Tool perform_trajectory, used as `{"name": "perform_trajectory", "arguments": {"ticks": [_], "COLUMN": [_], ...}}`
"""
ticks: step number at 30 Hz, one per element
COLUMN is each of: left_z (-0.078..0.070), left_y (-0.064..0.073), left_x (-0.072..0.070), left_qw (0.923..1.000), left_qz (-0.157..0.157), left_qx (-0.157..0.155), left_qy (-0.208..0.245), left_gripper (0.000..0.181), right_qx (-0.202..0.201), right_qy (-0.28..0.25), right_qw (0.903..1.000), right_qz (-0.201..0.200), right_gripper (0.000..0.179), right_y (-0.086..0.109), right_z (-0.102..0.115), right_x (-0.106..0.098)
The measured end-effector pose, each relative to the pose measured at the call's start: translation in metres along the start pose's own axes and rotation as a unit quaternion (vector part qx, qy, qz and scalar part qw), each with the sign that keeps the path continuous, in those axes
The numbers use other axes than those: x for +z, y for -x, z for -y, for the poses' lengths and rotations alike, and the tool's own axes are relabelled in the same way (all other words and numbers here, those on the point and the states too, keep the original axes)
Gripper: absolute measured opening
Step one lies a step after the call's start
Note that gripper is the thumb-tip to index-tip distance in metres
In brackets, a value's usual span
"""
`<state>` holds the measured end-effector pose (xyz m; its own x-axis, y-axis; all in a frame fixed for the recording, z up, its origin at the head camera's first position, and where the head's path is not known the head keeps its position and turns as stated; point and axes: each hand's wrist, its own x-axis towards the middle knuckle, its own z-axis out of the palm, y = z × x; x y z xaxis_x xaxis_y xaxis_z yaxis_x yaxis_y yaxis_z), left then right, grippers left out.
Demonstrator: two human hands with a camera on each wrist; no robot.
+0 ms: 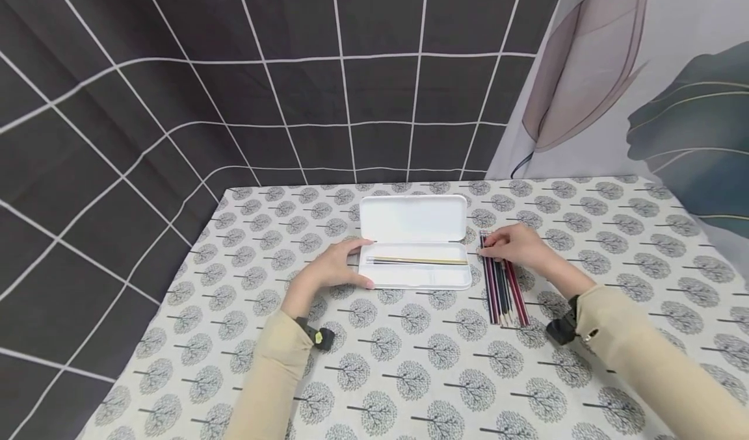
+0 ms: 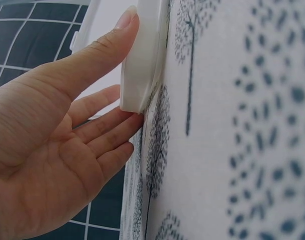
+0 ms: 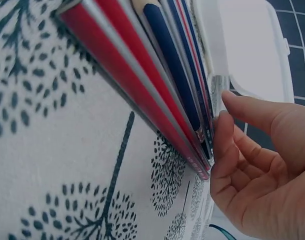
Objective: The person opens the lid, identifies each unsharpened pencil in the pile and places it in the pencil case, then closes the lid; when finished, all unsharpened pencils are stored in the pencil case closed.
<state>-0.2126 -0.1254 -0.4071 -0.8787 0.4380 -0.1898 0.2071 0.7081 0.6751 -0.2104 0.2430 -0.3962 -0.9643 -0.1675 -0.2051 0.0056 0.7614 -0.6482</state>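
Observation:
A white pencil case (image 1: pixel 413 278) lies with its lid folded back; a yellow pencil (image 1: pixel 447 262) and a silver-and-dark one lie in its tray. My left hand (image 1: pixel 335 266) holds the case's left end, thumb on the near corner and index finger at the far one. In the left wrist view, the thumb (image 2: pixel 123 30) presses the case's side wall. To the right, my right hand (image 1: pixel 517 245) has its curled fingers over the far ends of a bundle of pencils (image 1: pixel 497 294). Thumb and index finger nearly meet beside a blue striped pencil (image 3: pixel 188 45); I cannot tell whether they pinch one.
Red pencils (image 3: pixel 127 75) form the right side of the bundle, with dark ones beside them. A tree-print cloth (image 1: pixel 386 346) covers the table. Behind the table's far edge hangs a dark grid curtain (image 1: pixel 292 89), with a leaf-patterned curtain (image 1: pixel 591 69) at the right.

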Motion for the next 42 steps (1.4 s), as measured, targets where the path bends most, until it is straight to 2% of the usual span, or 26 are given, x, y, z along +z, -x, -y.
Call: {"name": "perform_trajectory", "arguments": {"ticks": [7,18,26,30,33,37,42], "left_z": [0.000,0.001,0.001,0.003,0.003,0.003,0.003], "left_y": [0.001,0.001,0.002,0.003,0.002,0.002,0.001], "left_x": [-0.001,-0.001,0.000,-0.001,-0.001,-0.003,-0.002], "left_qw": [0.9998,0.9998,0.9999,0.9999,0.9999,0.9999,0.9999], "left_qz": [-0.003,-0.001,0.001,-0.001,0.000,0.002,0.005], "left_qx": [0.010,0.010,0.003,0.000,-0.001,0.003,0.006], "left_qy": [0.016,0.016,0.015,0.012,0.011,0.011,0.010], "left_gripper": [0.089,0.089,0.089,0.089,0.090,0.090,0.090], "right_qx": [0.003,-0.055,-0.026,-0.001,0.011,-0.015,-0.067], "right_qy": [0.037,0.104,0.115,0.093,0.041,-0.016,-0.020], "right_qw": [0.9993,0.9922,0.9927,0.9953,0.9987,0.9984,0.9887], "right_qz": [-0.003,-0.040,-0.027,-0.027,-0.030,-0.053,-0.133], "right_gripper": [0.035,0.025,0.026,0.029,0.032,0.036,0.035], "right_y": [-0.001,-0.003,-0.005,-0.005,-0.004,-0.004,-0.004], "right_z": [0.004,0.014,0.015,0.017,0.020,0.023,0.029], "right_x": [0.003,0.014,0.016,0.013,0.006,-0.006,-0.015]}}
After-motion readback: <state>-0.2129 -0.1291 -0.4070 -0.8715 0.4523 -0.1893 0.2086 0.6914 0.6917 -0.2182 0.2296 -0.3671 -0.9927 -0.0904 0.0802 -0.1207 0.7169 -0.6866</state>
